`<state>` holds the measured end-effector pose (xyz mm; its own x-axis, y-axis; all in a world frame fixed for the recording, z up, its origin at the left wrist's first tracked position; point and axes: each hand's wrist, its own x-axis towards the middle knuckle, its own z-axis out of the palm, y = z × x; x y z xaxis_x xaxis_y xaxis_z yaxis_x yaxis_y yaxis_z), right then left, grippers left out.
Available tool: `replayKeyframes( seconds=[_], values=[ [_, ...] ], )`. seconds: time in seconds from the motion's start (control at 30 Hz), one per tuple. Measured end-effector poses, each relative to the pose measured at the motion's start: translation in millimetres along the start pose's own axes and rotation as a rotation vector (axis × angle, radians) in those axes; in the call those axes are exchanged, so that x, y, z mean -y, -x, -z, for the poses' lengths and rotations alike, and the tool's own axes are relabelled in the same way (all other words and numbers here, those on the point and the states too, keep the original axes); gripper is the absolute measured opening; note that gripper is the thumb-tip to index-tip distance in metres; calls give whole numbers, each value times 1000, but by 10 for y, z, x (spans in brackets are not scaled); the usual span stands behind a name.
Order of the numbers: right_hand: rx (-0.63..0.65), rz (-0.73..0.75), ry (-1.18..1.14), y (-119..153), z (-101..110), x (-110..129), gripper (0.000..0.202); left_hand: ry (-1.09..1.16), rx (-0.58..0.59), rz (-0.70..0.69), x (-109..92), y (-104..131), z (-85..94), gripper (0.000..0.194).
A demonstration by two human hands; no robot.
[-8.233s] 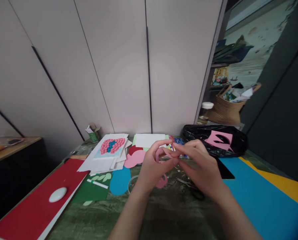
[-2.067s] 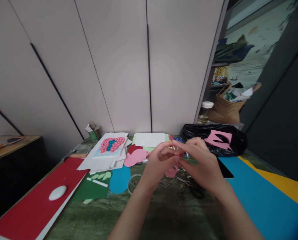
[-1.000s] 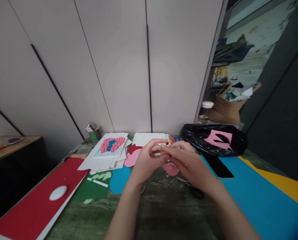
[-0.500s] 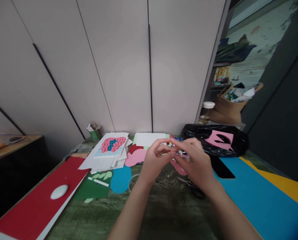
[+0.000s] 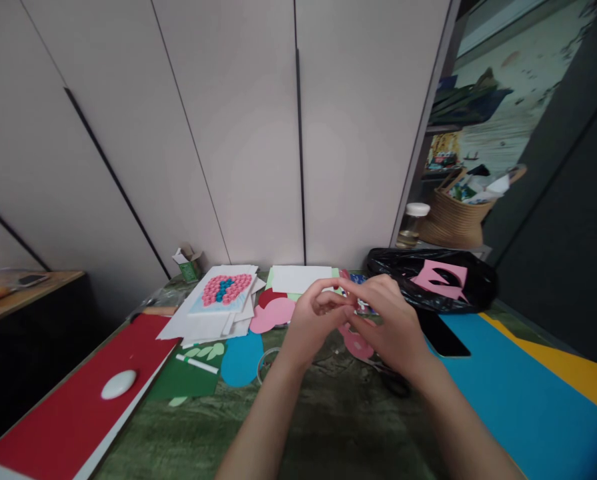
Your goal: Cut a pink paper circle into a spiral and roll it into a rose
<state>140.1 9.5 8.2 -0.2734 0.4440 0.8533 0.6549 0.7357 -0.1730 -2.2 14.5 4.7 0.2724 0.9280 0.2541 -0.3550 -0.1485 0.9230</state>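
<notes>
My left hand (image 5: 312, 323) and my right hand (image 5: 391, 327) meet above the middle of the table, with bent fingers and thumbs pinched together. Just below the fingertips shows a pink paper cutout (image 5: 358, 345), which appears to hang from the pinch of both hands; its upper part is hidden by the fingers. A pair of scissors (image 5: 393, 381) with dark handles lies beneath my right hand, partly covered by the cutout. Left of my left wrist is a roll of clear tape (image 5: 267, 365), partly hidden by the forearm.
A picture with pink and blue paper balls (image 5: 227, 291) tops white sheets at left. Nearby are pink paper (image 5: 278, 312), a blue shape (image 5: 242, 360), green paper (image 5: 185, 380) and red board (image 5: 78, 413). On the right are a phone (image 5: 444, 335), black bag (image 5: 471, 300) and blue board (image 5: 518, 400).
The pink cutout has shifted slightly down and toward me and turned, so it now overlaps the scissors' tips. Both hands stay nearly in place, with small finger movements.
</notes>
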Motion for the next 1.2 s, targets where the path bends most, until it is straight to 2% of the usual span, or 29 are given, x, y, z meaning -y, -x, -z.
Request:
replayKeyframes(
  seconds=[0.23, 0.37, 0.5, 0.6, 0.73, 1.0, 1.2],
  values=[
    [124, -18, -12, 5, 102, -62, 47, -47, 12, -7, -29, -8, 91, 38],
    [290, -8, -88, 0, 151, -47, 52, -147, 96, 6, -44, 5, 162, 37],
    [481, -22, -186, -11, 190, -5, 52, -356, 189, -24, -104, 27, 220, 38],
    [539, -26, -212, -17, 205, 11, 52, -466, 249, -43, -134, 36, 237, 39],
    [446, -50, -134, -16, 189, -3, 53, -394, 209, -54, -93, 28, 218, 39],
    [33, -10, 40, -1, 88, 22, 39, 83, 76, 46, 0, -2, 57, 43],
    [-122, 66, 49, 13, 14, 48, 35, 191, 50, 45, 33, 9, -18, 42]
  ],
)
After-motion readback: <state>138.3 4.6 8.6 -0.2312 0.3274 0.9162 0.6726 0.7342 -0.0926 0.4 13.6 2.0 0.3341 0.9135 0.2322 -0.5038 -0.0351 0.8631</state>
